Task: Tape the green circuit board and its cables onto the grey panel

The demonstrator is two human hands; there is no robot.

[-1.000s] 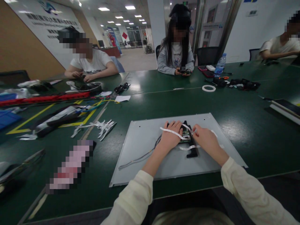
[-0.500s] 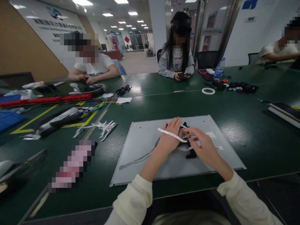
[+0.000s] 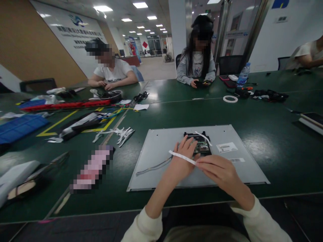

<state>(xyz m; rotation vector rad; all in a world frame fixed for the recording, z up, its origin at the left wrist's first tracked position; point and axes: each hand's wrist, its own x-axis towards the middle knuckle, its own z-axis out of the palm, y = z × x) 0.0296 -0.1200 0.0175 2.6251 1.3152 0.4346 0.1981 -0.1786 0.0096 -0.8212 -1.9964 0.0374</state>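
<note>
Your right hand [image 3: 219, 171] pinches a thin, flat white strip [image 3: 183, 157] by its near end, its long axis slanting across the back of your left hand [image 3: 181, 166], pointing left and away. Your left fingers spread over the black-framed circuit board [image 3: 203, 147]

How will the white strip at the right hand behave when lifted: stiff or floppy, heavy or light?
The white strip is probably floppy: it looks thin, and similar strips in the pile lie bent and tangled. Likely very light, being so narrow; the right hand pinches just one end. It may cling to the left hand, whose back it crosses; stickiness isn't visible.
</note>
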